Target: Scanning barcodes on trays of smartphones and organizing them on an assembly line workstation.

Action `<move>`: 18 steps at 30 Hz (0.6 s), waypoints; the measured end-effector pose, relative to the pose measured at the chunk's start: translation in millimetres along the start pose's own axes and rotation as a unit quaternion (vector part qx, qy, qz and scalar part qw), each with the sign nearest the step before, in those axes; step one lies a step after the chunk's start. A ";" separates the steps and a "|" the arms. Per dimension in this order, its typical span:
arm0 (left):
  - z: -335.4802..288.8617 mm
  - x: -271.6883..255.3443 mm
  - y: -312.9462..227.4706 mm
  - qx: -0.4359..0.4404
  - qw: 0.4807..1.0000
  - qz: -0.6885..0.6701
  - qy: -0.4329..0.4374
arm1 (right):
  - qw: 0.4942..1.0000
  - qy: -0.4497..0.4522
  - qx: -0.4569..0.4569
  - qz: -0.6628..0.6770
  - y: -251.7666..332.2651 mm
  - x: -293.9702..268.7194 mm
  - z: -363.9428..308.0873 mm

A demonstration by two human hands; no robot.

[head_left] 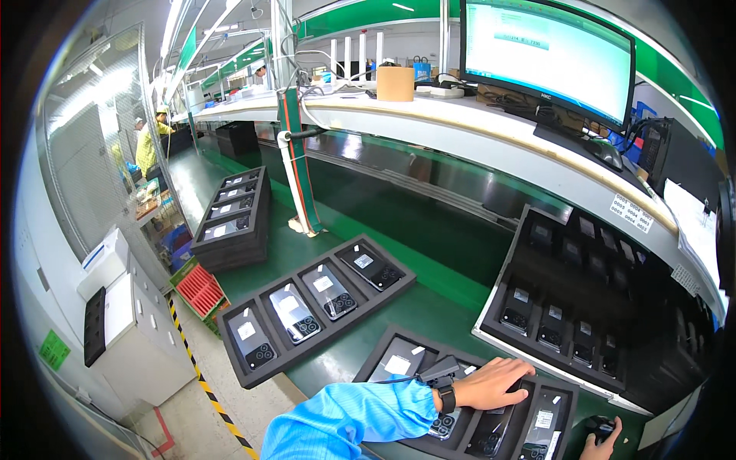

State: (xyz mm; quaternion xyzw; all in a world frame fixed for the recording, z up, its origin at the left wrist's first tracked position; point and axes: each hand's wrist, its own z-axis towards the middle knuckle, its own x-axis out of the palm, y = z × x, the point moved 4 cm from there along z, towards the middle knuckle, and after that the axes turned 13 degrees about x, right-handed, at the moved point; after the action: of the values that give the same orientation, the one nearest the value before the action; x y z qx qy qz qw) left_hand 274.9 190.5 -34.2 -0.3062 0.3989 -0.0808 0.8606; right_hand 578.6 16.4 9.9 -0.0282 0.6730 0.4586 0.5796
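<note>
Head view: left hand (497, 383) fingers spread flat, pressing dark phone (491, 433) in near foam tray (399, 346), steadying it in its slot. Right hand (599, 445) at lower edge, fingers curled around small dark object (602, 428); grip detail unclear. Second tray of phones (318, 307) waits on green conveyor (429, 230); monitor (548, 57) above.

**A:** what kind of place is this?

**B:** electronics assembly line, pretty clearly. Long green conveyor belt (399, 230), black foam trays (318, 307) full of identical phones (294, 313), a monitor (548, 57) on the shelf above, more stacked trays (234, 218), another worker (149, 142) down the line.
</note>
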 end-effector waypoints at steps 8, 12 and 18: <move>-1.2 -0.8 -0.8 0.002 1.000 0.011 -0.006 | 1.000 -0.001 0.018 -0.024 10.7 -4.2 -4.5; -0.6 1.1 0.6 0.003 1.000 0.002 -0.008 | 1.000 -0.005 0.016 -0.021 6.6 -2.5 -3.9; 0.7 -1.4 -1.5 -0.003 1.000 0.007 -0.001 | 0.996 -0.057 -0.028 -0.057 17.5 -7.3 -10.5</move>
State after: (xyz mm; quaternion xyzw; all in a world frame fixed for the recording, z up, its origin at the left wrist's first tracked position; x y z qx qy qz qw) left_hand 274.6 190.1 -32.1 -0.3064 0.4008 -0.0729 0.8604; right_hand 563.1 16.0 25.1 -0.0568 0.6230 0.4447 0.6410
